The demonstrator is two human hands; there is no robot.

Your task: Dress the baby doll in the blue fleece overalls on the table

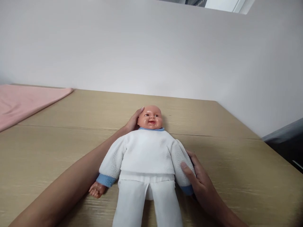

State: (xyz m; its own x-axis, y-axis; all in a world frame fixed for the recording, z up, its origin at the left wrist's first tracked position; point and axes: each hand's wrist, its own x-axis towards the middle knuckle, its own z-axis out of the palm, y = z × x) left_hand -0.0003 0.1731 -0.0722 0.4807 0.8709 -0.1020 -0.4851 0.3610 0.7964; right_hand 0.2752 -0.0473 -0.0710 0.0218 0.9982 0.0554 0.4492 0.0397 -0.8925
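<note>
A pink cloth (28, 102) lies apart, untouched, on the desk (227, 167); the left hand (133, 122) cups the side of the doll's head (151, 119), how firmly I cannot tell; the doll (147, 153) lies face-up on the desk, apparently already dressed and laid out, letting go still left; the right hand (198, 179) grips its sleeve (182, 162).

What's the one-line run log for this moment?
doll: face-up; left hand: against head; right hand: holding doll's left sleeve; cloth: on table, left
</note>
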